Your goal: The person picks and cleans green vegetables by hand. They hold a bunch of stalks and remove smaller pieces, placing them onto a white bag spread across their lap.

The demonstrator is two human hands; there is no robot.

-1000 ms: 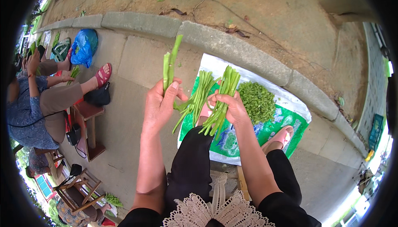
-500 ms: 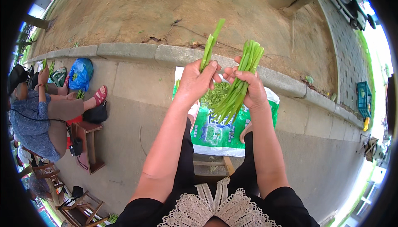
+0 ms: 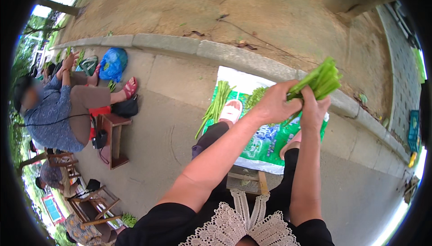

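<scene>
A bunch of cut green vegetable stems [image 3: 325, 78] is held up over the sheet, its cut ends tilted up to the right. My right hand [image 3: 313, 111] grips the bunch from below, thumb up along it. Pressed against the same stems from the left is my left hand [image 3: 280, 103], its fingers closed around them and partly hidden. Beneath my arms lies a green and white plastic sheet [image 3: 254, 149]. On it are a pile of small green pieces [image 3: 256, 96], partly behind my left hand, and a row of long green stems [image 3: 219, 102] at the left.
My white-sandaled foot [image 3: 231, 112] rests on the sheet. A stone curb [image 3: 225, 55] runs behind it, with bare soil beyond. At left, a seated person [image 3: 56, 115] handles green stems by a blue plastic bag [image 3: 113, 64] and a wooden stool [image 3: 114, 140]. A teal crate [image 3: 414, 131] stands far right.
My left hand has brought its few stems over to the bunch in my right hand. Both hands have come together and the bunch has tipped rightward. The view has shifted left.
</scene>
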